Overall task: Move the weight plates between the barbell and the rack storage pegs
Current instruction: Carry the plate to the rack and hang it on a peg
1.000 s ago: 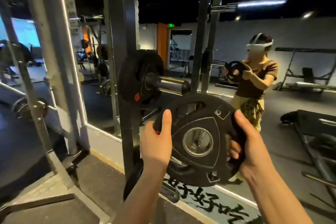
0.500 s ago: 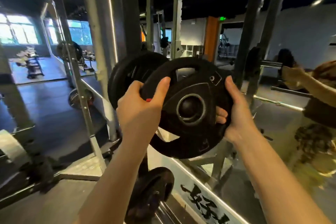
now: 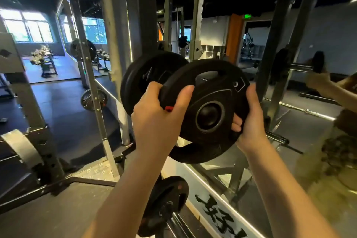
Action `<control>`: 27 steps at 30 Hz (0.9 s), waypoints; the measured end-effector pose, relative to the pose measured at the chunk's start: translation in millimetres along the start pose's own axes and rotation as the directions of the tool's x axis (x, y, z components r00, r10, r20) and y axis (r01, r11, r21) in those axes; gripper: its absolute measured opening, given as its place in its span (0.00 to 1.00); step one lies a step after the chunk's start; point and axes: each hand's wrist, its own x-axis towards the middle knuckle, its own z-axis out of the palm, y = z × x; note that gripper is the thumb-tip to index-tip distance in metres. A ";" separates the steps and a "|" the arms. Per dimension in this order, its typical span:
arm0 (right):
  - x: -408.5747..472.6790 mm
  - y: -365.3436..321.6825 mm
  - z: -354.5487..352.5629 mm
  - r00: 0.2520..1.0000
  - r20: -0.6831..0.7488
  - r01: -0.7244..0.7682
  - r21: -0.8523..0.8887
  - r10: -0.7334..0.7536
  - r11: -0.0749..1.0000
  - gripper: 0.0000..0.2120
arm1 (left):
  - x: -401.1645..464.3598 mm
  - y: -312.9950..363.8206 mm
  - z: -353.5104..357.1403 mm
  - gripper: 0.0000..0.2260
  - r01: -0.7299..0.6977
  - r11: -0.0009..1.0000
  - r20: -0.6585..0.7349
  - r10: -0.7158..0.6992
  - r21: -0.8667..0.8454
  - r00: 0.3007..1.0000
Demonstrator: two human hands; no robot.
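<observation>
Steel uprights of the rack [image 3: 143,25], square in section and painted dark grey with worn patches, are seen rising from a checker-plate foot on the dark rubber floor [image 3: 58,114]. Just behind them a wall mirror [image 3: 301,87] is mounted, framed by a thin lit strip, and large black brush-written characters are painted along its white lower band; they are cut off and cannot be read in full. A green illuminated sign is visible above a doorway in the reflection, too small to read. At chest height a black, matte rubber-coated weight plate [image 3: 208,110] is held upright in front of the rack, round with curved cut-out handles, a raised triangular panel and a smooth metal-ringed centre hole. The hole appears to be lined up with a storage peg, though whether the plate is already on it cannot be told. Directly behind it, a second black plate [image 3: 146,75] of like size is seen on the same peg level, close to or touching the held one. Lower down, a smaller black plate [image 3: 166,203] is carried on a chromed peg near the floor. The left hand [image 3: 158,121] is curled over the plate's left rim, thumb on the front face, beside a small red tag. The right hand [image 3: 249,120] is wrapped round the right rim, its fingertips showing through a cut-out.
</observation>
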 end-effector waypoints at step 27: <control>-7.2 37.2 12.3 0.962 -0.240 -0.061 0.287 0.133 0.956 0.28 | 31.3 24.3 -1.9 0.15 -0.291 0.926 0.251 0.230 0.239 0.940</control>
